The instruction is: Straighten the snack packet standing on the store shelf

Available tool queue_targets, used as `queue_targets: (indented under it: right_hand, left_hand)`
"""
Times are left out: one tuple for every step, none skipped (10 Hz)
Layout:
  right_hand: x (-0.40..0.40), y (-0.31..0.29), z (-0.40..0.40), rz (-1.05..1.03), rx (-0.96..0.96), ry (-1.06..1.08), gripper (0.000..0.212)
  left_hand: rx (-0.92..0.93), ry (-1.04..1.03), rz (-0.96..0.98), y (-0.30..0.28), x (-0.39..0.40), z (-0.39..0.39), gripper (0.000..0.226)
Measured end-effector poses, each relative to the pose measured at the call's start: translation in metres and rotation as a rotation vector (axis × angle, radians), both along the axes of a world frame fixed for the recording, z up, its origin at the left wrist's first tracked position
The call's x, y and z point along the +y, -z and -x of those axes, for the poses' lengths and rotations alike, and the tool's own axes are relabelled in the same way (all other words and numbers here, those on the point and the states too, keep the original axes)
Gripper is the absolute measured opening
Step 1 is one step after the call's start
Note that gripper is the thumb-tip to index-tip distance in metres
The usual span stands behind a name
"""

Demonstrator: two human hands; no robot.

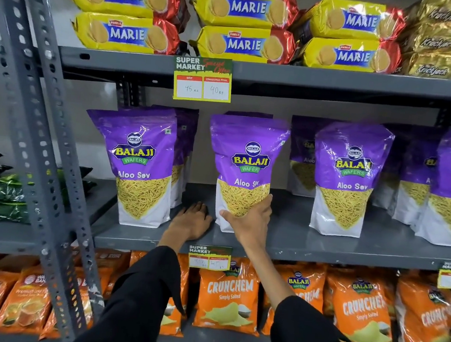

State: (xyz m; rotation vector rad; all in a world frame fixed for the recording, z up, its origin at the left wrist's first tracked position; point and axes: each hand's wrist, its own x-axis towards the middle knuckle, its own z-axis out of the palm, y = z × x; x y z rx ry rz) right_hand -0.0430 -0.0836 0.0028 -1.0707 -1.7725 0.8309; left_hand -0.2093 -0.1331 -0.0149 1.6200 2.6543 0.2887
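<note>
A purple Balaji Aloo Sev packet (245, 156) stands upright in the middle of the grey shelf (322, 243). My right hand (252, 223) grips its lower front, thumb on the left side and fingers wrapped around the right. My left hand (193, 220) lies flat, palm down, on the shelf board just left of the packet's base, holding nothing. Both arms wear black sleeves.
More purple Aloo Sev packets stand to the left (139, 165) and right (347, 180), with others behind. Yellow Marie biscuit packs (245, 7) fill the shelf above, orange Crunchem bags (229, 295) the shelf below. A perforated grey upright (43, 139) rises at left.
</note>
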Motion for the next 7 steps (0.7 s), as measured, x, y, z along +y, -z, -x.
queue_targets:
  right_hand:
    - [0.001,0.001,0.001,-0.007,-0.011,0.005,0.139]
    - [0.000,0.001,0.002,-0.017,-0.020,0.020,0.138]
    - [-0.001,0.002,0.003,-0.025,-0.023,0.037,0.138]
    - [-0.001,0.000,0.003,-0.034,-0.034,0.052,0.138]
    - [0.001,0.004,0.002,-0.030,-0.044,0.046,0.139]
    - [-0.002,-0.004,-0.002,-0.019,-0.044,0.034,0.141]
    - [-0.009,-0.001,-0.010,-0.048,0.052,0.010,0.147]
  left_hand:
    - [-0.003,-0.001,0.001,0.000,0.000,-0.001,0.063]
    - [0.006,0.002,-0.006,0.000,-0.001,0.000,0.063]
    - [0.007,0.008,-0.006,0.000,-0.001,0.000,0.063]
    - [0.001,-0.001,-0.006,0.000,-0.002,0.000,0.063]
    - [0.006,0.008,-0.003,0.001,0.000,0.000,0.063]
    - [0.001,-0.001,-0.006,0.001,-0.001,0.000,0.063]
    - [-0.004,0.006,-0.065,0.002,0.001,0.000,0.061]
